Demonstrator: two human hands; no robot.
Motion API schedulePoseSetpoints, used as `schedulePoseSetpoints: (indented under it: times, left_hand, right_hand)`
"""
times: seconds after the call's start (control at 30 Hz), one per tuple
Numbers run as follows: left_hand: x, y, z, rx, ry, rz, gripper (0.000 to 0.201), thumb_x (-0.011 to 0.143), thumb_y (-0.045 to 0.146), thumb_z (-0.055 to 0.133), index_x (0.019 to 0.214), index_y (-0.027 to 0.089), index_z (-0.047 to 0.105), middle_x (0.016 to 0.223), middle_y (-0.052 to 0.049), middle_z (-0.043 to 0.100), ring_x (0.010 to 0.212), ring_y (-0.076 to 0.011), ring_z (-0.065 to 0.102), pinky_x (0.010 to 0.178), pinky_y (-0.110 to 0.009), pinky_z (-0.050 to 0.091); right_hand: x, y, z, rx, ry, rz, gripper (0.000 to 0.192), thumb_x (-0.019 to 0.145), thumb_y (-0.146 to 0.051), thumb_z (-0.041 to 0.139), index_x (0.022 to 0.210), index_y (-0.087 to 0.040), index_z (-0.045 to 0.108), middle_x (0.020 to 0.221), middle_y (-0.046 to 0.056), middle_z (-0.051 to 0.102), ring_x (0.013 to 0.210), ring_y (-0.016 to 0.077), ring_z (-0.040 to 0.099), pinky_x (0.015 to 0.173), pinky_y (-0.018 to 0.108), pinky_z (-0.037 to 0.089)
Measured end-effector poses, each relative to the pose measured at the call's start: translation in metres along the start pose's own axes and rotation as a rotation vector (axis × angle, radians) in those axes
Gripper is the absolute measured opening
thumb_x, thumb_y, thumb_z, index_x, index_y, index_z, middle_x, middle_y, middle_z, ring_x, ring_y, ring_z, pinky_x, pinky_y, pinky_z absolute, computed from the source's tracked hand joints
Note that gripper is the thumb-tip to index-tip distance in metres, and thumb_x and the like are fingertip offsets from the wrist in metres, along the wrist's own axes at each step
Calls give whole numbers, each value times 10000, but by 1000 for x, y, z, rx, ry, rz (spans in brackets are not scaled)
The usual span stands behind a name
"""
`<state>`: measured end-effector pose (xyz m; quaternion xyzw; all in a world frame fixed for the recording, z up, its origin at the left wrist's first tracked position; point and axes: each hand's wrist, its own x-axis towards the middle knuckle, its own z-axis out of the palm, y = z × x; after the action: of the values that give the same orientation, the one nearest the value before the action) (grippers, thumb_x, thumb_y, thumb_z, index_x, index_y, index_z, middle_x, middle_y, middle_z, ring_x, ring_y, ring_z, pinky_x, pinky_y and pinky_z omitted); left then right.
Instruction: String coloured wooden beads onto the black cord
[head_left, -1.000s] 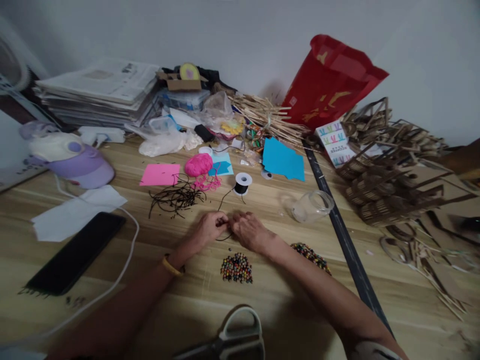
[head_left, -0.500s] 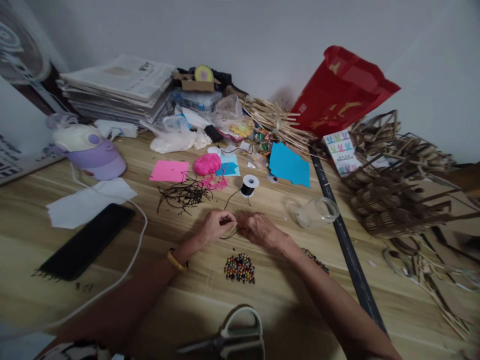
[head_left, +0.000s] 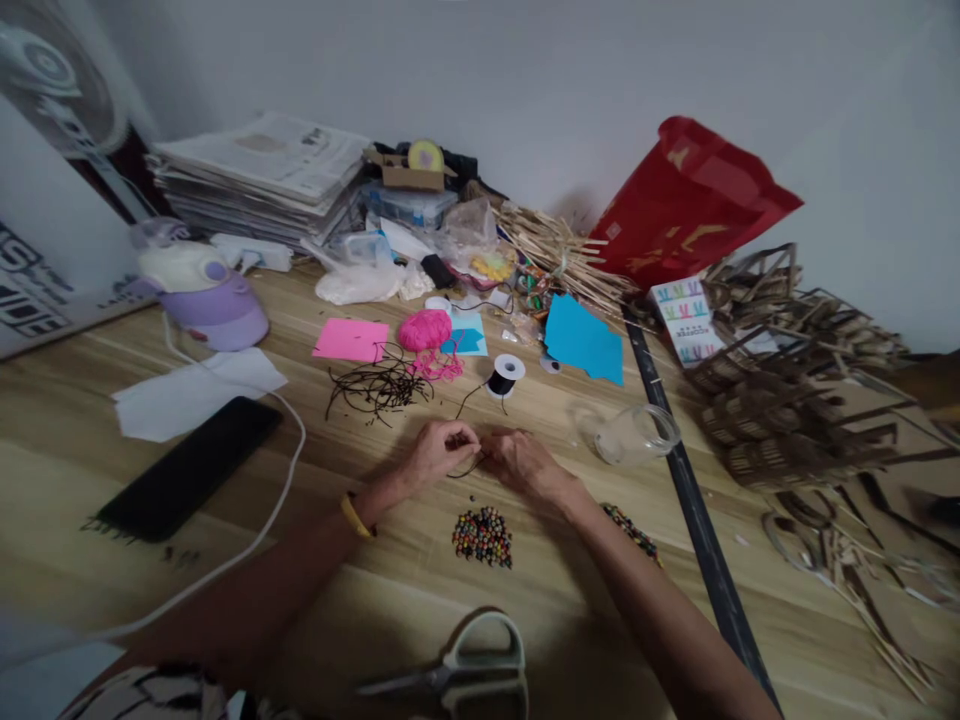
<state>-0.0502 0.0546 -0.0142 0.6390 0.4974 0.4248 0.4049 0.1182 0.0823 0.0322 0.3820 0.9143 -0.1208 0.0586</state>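
Observation:
My left hand [head_left: 441, 452] pinches with thumb and forefinger at the middle of the table, a bracelet on its wrist. Almost touching it, my right hand [head_left: 523, 462] is closed with the fingers curled down. Between them runs a thin black cord [head_left: 469, 472], its loose part curving below the left fingertips; the exact grip is too small to see. Just nearer to me lies a pile of small multicoloured beads [head_left: 482, 538]. Behind the hands stands a white spool of black cord [head_left: 505, 376]. A strand of beads [head_left: 631, 533] lies partly behind my right forearm.
Scissors [head_left: 480, 668] lie at the near edge. A glass jar [head_left: 636, 435] rests on its side at right, by a dark strip [head_left: 694, 510]. Cut black cords [head_left: 379, 385], pink yarn [head_left: 424, 330] and a phone [head_left: 187, 468] are at left. Woven baskets [head_left: 795, 410] stand far right.
The whole view has shifted slightly with my head. Both hands stay close together on the cord, with hardly any change in their pose.

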Motion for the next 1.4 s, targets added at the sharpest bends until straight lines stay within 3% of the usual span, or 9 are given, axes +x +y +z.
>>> schedulePoseSetpoints:
  times: [0.3,0.53,0.67,0.83,0.93,1.07,1.23,1.33,1.4]
  left_hand:
    - [-2,5,-1,4,56,33,66,744,106,598,714,118,655,680,-25,667,641,-124,586,606,-215,451]
    - [-5,11,-2,-61,76,68,72,764,153,599,722,111,640,680,-32,653,632,-117,580,592,-207,450]
    - [-7,11,0,-71,145,109,97,779,199,603,724,125,634,688,-29,653,636,-116,578,604,-213,452]
    - [-10,20,-1,-68,348,158,69,797,214,586,793,154,620,732,-10,642,669,-115,577,631,-214,452]
    - [-14,23,-1,-35,413,222,135,815,210,567,692,157,569,663,2,578,628,-109,524,616,-223,423]
    - [-18,19,2,-1,301,317,228,836,234,565,623,159,535,619,-3,547,626,-124,518,638,-252,425]
    - [-15,18,1,76,198,233,150,827,278,594,886,147,636,883,-79,651,827,-178,581,742,-290,458]
    - [-11,16,-1,-35,8,122,256,838,311,581,1037,156,627,947,-73,665,858,-173,599,745,-274,470]
    - [-9,11,0,-101,-157,56,218,857,318,545,939,146,651,808,-39,658,743,-143,594,661,-235,464]
  right_hand:
    - [-3,0,-8,33,47,-38,158,868,-131,545,782,-161,674,811,60,630,727,135,580,590,224,315]
    - [-5,6,-12,286,178,-63,158,800,-58,560,770,-156,681,759,31,647,628,107,537,579,214,329]
    - [-7,12,-11,540,207,-37,151,860,-241,577,793,-164,688,718,20,663,628,122,554,584,219,368]
    - [-8,15,-9,846,309,6,290,830,-434,603,785,-157,676,706,21,660,640,138,562,605,241,395]
    - [-6,14,-9,1026,333,52,344,785,-496,632,753,-154,663,643,3,619,578,118,512,577,243,377]
    - [-3,11,-11,1199,388,89,315,727,-478,694,731,-164,666,599,-20,579,566,109,483,578,247,376]
    - [-4,6,-10,1358,425,114,279,701,-447,725,724,-174,679,644,-4,621,618,122,535,629,266,428]
    - [-7,6,-4,1428,404,144,296,688,-458,733,731,-171,679,661,3,635,630,127,560,649,275,448]
    - [-9,8,4,1453,391,169,317,670,-472,740,724,-168,668,654,2,631,618,123,557,636,268,448]
